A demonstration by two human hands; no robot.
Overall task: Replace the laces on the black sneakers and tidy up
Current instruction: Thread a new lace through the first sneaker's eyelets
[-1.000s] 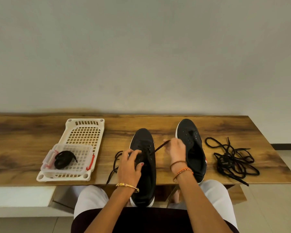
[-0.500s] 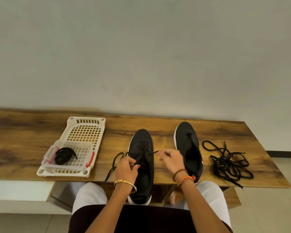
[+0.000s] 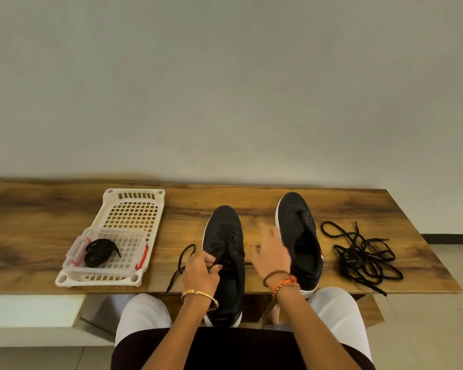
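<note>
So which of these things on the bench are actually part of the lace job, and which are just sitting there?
Part of the job:
- left sneaker, partly laced, gripped by the left hand
- right sneaker, unlaced, beside the right hand
- loose lace pile
- coiled lace in the clear box

Just sitting there:
- white basket
- wooden bench

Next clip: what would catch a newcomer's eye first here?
Two black sneakers on the wooden table: the left sneaker partly laced, the right sneaker bare. The left hand pinches a lace beside the laced one. A tangle of black laces lies far right.
</note>
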